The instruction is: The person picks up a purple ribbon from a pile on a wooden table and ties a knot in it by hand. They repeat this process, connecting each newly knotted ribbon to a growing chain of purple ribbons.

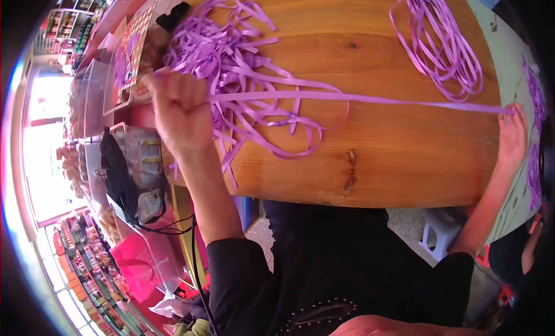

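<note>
A purple ribbon [358, 97] is stretched almost straight across the wooden table between my two hands. At its left end my left hand [182, 107] is closed in a fist around it, above the edge of a loose heap of purple ribbons [222, 52]. Far to the right, over the table's right edge, my right hand [512, 133] pinches the other end between its fingertips. A looped bundle of purple ribbon [442, 44] lies at the back right of the table.
The wooden table [289, 180] has a curved near edge in front of me. To the left are a clear plastic box [95, 99], a black cable [196, 266] and a pink bag [139, 261]. A pale stool [436, 235] stands below right. More purple ribbons [533, 174] lie on a pale surface at far right.
</note>
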The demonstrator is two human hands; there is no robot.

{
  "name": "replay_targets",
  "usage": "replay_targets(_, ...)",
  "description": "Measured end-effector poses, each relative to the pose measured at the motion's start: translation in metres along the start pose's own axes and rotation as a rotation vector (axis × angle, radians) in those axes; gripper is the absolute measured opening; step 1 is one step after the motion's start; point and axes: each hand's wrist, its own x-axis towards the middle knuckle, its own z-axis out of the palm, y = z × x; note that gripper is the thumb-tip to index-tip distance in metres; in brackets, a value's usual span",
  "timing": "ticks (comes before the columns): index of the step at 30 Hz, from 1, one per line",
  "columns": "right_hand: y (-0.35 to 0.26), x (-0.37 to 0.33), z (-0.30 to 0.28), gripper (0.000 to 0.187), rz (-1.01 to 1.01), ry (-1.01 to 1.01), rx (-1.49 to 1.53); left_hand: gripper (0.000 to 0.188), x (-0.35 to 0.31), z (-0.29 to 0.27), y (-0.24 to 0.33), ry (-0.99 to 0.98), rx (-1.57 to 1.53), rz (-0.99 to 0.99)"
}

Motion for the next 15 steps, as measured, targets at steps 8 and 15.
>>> replay_targets(8,0.033,-0.009,0.187,0.036,-0.36,0.068,-0.798,0.018,-0.036,0.082,-0.076,0.241,0.412,-0.135)
replay_targets(15,0.056,-0.01,0.27,0.025,-0.309,-0.5,-0.524,0.012,-0.05,0.086,-0.091,0.107,0.318,-0.248)
